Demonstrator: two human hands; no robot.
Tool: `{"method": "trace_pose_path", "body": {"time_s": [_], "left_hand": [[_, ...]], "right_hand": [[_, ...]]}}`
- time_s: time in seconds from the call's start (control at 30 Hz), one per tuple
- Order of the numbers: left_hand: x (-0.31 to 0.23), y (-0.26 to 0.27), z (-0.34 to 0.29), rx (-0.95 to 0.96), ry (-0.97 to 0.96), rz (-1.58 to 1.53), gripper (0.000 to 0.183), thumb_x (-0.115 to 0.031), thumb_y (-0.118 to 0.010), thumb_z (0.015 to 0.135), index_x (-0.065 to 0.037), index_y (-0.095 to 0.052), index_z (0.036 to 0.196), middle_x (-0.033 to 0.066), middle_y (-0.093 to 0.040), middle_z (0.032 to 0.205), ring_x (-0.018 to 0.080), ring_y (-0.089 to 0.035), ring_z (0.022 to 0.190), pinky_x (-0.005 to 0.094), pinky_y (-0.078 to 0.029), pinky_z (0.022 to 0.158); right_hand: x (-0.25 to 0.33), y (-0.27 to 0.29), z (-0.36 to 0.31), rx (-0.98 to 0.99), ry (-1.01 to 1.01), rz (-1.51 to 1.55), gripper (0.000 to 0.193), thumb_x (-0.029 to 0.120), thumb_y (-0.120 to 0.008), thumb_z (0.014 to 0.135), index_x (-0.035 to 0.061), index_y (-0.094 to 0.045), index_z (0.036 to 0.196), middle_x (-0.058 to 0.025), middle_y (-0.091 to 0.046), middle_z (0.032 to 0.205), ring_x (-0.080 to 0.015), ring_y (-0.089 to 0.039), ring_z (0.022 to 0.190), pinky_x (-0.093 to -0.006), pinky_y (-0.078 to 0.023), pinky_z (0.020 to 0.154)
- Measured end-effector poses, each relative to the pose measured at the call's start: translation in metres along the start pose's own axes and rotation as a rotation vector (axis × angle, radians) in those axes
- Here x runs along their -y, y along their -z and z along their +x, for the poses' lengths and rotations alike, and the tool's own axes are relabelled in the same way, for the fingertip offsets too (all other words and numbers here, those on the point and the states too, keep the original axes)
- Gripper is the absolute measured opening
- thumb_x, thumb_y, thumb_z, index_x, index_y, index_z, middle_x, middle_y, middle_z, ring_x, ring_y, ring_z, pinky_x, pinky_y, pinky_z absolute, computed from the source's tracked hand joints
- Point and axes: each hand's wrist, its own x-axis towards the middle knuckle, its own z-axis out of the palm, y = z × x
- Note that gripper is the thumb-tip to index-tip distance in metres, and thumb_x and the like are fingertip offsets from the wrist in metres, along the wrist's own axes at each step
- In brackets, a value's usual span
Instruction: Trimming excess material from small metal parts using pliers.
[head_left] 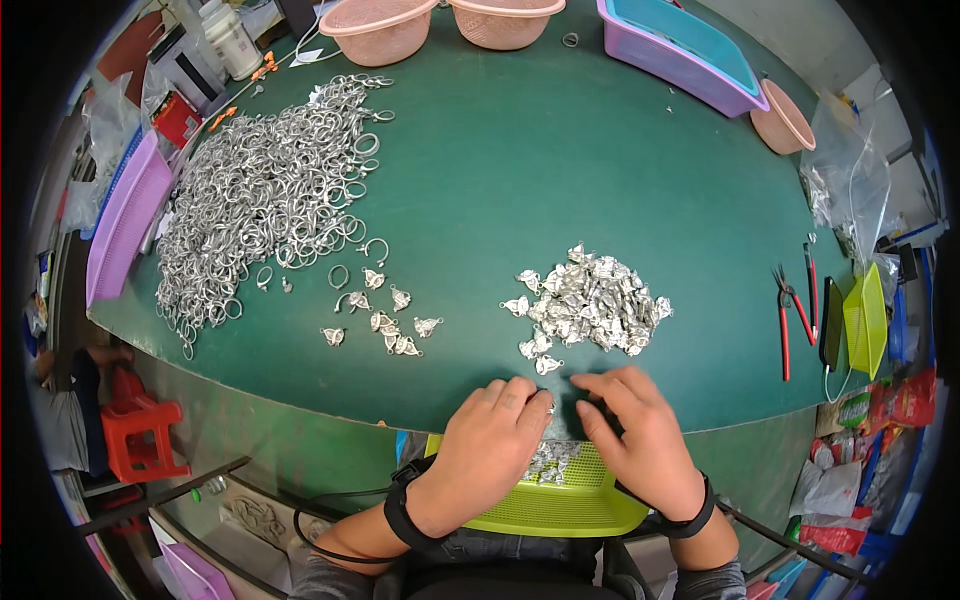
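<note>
Left hand [490, 440] closed, apparently pinching small silver piece [551, 409]; right hand [640, 428] beside it, fingers parted; silver pile [602, 305] beyond grip, green basket [560, 519] below; step judged single-piece handling; next move likely needs light fingertip control.

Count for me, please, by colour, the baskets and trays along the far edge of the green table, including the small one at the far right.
Pink: 3 (two larger baskets, one smaller basket)
Purple: 1 (tray)
Turquoise: 1 (tray nested in the purple one)
Total: 5
</note>
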Motion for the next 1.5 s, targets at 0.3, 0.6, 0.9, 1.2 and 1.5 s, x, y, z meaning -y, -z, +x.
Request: {"method": "trace_pose_path", "body": {"time_s": [0.3,0.6,0.9,1.2,1.5], "left_hand": [[-0.011,0.013,0.002,-0.175,0.031,-0.378,0.017,-0.001,-0.070,0.075,0.000,-0.065,0.091,0.0107,-0.062,0.086,0.0229,-0.063,0.069,0.0304,-0.051,0.060],[0.010,0.015,-0.008,-0.181,0.132,-0.385,0.037,0.001,-0.070,0.074,-0.002,-0.057,0.109,0.0061,-0.063,0.078,0.0155,-0.058,0.067,0.0268,-0.045,0.063],[0.007,0.023,-0.009,-0.058,0.134,-0.267,0.042,-0.002,-0.070,0.074,-0.001,-0.054,0.114,0.0104,-0.062,0.091,0.0223,-0.059,0.081,0.0318,-0.047,0.070],[-0.002,0.001,0.017,0.058,0.088,-0.029,0.056,-0.018,-0.061,0.084,0.009,-0.040,0.129,0.0287,-0.035,0.138,0.0425,-0.035,0.128,0.0469,-0.030,0.106],[-0.024,-0.014,0.019,0.146,-0.004,-0.199,0.044,-0.014,-0.060,0.084,0.002,-0.048,0.124,0.0231,-0.043,0.134,0.0394,-0.041,0.124,0.0437,-0.034,0.103]], "right_hand": [[0.003,-0.008,-0.008,-0.128,0.098,0.297,0.015,0.006,-0.066,0.081,0.0015,-0.063,0.095,-0.0115,-0.063,0.082,-0.0280,-0.062,0.069,-0.0320,-0.050,0.059],[-0.037,0.076,0.003,0.852,-0.013,0.339,0.019,0.019,-0.062,0.084,0.0034,-0.066,0.092,-0.0091,-0.066,0.077,-0.0173,-0.063,0.068,-0.0313,-0.049,0.064],[-0.049,0.126,0.084,-0.205,-0.220,0.898,0.029,0.022,-0.059,0.090,0.0033,-0.055,0.112,-0.0063,-0.062,0.093,-0.0154,-0.061,0.089,-0.0304,-0.051,0.071],[-0.039,0.034,0.034,-0.001,0.235,-0.247,0.044,0.011,-0.063,0.079,0.0097,-0.054,0.122,-0.0158,-0.048,0.123,-0.0357,-0.048,0.110,-0.0418,-0.041,0.094],[-0.038,0.029,0.002,-0.098,0.252,-0.339,0.037,0.007,-0.064,0.075,0.0075,-0.061,0.112,-0.0116,-0.051,0.114,-0.0314,-0.047,0.108,-0.0409,-0.041,0.090]]}}
